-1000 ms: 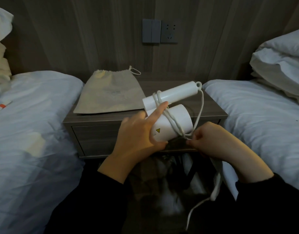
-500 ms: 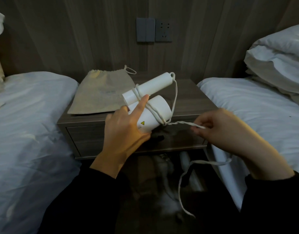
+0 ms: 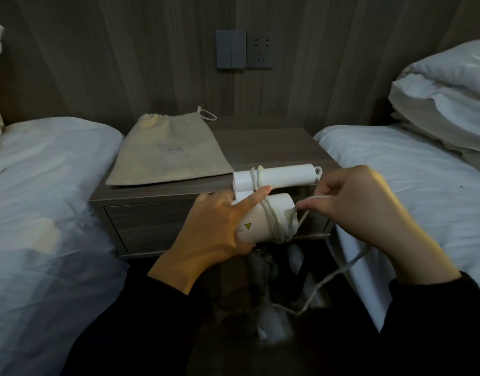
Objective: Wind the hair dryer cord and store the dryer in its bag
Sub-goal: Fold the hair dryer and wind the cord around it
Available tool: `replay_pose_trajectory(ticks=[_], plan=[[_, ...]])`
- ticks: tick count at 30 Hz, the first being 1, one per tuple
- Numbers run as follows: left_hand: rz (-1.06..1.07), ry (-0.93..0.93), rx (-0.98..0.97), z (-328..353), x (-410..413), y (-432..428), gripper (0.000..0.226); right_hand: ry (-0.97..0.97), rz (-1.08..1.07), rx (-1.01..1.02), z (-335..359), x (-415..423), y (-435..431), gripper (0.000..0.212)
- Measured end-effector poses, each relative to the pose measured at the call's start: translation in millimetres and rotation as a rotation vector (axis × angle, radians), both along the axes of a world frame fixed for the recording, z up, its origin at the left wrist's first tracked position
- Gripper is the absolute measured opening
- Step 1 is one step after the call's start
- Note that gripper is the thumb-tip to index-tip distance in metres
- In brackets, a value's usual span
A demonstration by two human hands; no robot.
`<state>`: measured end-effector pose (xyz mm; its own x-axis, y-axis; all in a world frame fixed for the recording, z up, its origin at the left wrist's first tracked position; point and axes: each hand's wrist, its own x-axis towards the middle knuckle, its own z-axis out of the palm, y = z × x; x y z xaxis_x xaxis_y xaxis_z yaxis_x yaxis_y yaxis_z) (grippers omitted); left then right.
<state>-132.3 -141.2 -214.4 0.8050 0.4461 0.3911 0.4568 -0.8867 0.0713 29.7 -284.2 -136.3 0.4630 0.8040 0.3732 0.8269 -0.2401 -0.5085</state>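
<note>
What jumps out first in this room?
A white folded hair dryer held in the left hand at centre, its cord looped around it while the right hand pulls the loose end. Behind, a beige drawstring bag lies flat on the nightstand.

Your left hand grips the white hair dryer in front of the nightstand, index finger pressed across the cord loops on the barrel. Your right hand pinches the cord just right of the barrel; the slack hangs below the nightstand. The beige drawstring bag lies flat on the nightstand's left half.
</note>
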Motion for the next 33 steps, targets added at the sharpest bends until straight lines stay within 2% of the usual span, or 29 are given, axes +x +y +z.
replay_pose_trajectory(ticks=[4,6,10,12,14,16,17,21,23,28,33], plan=[[-0.012,0.054,0.014,-5.1,0.8,1.7,0.096,0.33,0.305,-0.178,4.8,-1.5,-2.9,0.011],[-0.005,0.08,0.034,-6.2,0.6,2.4,0.097,0.498,0.441,-0.26,0.5,5.2,-3.9,0.008],[0.02,0.112,0.04,-8.4,-0.1,2.6,0.098,1.124,0.615,-0.284,-15.4,32.4,0.0,0.031],[0.038,0.121,0.037,-7.9,1.1,3.1,0.098,1.251,0.689,-0.285,-20.6,40.9,0.8,0.049],[0.036,0.126,0.039,-7.6,2.0,5.4,0.098,1.27,0.679,-0.216,-26.3,42.5,3.3,0.045],[-0.004,0.101,0.113,-9.4,0.3,7.4,0.097,1.208,0.546,-0.091,-29.3,37.7,9.1,0.03],[-0.026,0.072,0.154,-10.9,-0.9,8.0,0.095,1.112,0.455,-0.035,-31.7,36.0,12.6,0.024],[-0.094,0.089,0.185,-14.5,0.2,3.9,0.089,0.359,0.123,0.114,-38.8,31.4,23.5,0.029],[-0.112,0.14,0.192,-14.7,3.8,-1.5,0.091,0.169,0.042,0.136,-41.7,30.7,25.1,0.023],[-0.172,0.173,0.21,-16.9,10.4,-10.6,0.098,0.051,-0.041,0.067,-45.8,30.8,25.7,0.007],[-0.202,0.175,0.206,-19.7,11.6,-12.8,0.094,0.069,-0.036,0.044,-43.3,28.0,26.5,0.003]])
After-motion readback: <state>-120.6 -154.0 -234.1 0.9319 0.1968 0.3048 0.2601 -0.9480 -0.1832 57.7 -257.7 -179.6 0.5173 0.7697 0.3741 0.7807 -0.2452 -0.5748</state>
